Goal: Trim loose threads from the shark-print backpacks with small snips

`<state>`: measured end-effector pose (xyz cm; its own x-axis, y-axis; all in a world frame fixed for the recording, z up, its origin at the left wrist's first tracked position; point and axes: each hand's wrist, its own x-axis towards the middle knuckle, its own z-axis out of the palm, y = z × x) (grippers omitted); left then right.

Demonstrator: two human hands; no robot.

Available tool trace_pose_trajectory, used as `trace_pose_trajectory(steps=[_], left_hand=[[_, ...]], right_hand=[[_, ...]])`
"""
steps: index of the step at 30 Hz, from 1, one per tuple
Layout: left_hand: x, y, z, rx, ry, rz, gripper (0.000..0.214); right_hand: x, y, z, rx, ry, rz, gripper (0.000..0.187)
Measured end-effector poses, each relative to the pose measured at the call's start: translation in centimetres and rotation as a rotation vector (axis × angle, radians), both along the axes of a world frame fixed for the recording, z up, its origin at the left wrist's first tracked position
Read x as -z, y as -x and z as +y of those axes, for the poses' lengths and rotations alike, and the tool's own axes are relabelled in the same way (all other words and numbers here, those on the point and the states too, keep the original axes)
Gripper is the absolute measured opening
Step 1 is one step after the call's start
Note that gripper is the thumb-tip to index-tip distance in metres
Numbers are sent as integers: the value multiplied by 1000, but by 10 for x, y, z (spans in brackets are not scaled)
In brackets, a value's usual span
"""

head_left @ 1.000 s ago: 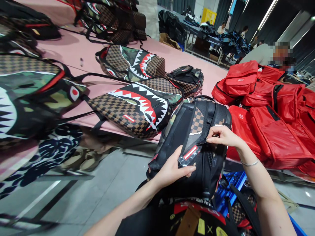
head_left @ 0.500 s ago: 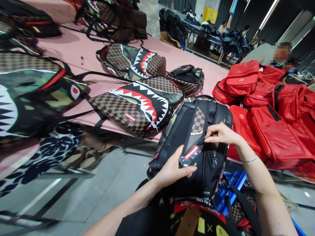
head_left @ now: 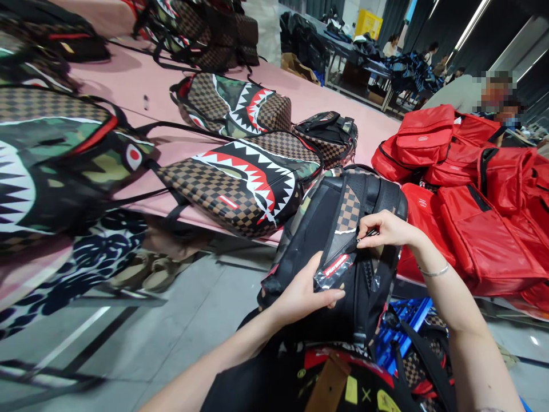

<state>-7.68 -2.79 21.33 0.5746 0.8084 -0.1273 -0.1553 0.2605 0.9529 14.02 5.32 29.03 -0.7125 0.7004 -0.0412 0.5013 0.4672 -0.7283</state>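
A black backpack [head_left: 295,246] with a brown checkered patch stands tilted in front of me, its strap side facing up. My left hand [head_left: 302,289] grips one shoulder strap [head_left: 332,252], the thumb on one side and the fingers partly hidden under it. On that strap sits a red label [head_left: 337,265] under clear plastic. My right hand [head_left: 384,229] is closed in a pinch at the strap's edge, just above the label. Something small and dark shows between its fingers; I cannot make out its kind.
Checkered shark-mouth backpacks [head_left: 231,197] lie on the pink table [head_left: 141,74] ahead and left. Red bags [head_left: 484,240] are heaped at the right. Below them is a blue crate [head_left: 403,332] with more bags. A person in a light shirt [head_left: 458,94] is bent over behind the heap.
The view has shifted very slightly. Both hands keep their places on the strap, and the right hand's pinch looks nearly the same.
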Motion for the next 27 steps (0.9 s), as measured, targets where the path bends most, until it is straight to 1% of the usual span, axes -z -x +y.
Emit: trace_pose_trajectory(steps=[3, 7, 14, 18, 27], left_hand=[[0, 0, 1, 16, -21, 15, 55], [-1, 1, 3, 30, -29, 24, 58], [-3, 0, 3, 37, -32, 22, 55], [-4, -2, 4, 37, -8, 34, 59], [-3, -3, 6, 31, -14, 53, 59]], right_hand=[[-3, 5, 2, -44, -3, -17, 25], [-7, 10, 3, -78, -59, -68, 25], [-12, 3, 7, -108, -99, -88, 28], [-13, 5, 7, -144, -122, -109, 28], [-11, 16, 6, -183, -162, -150, 27]])
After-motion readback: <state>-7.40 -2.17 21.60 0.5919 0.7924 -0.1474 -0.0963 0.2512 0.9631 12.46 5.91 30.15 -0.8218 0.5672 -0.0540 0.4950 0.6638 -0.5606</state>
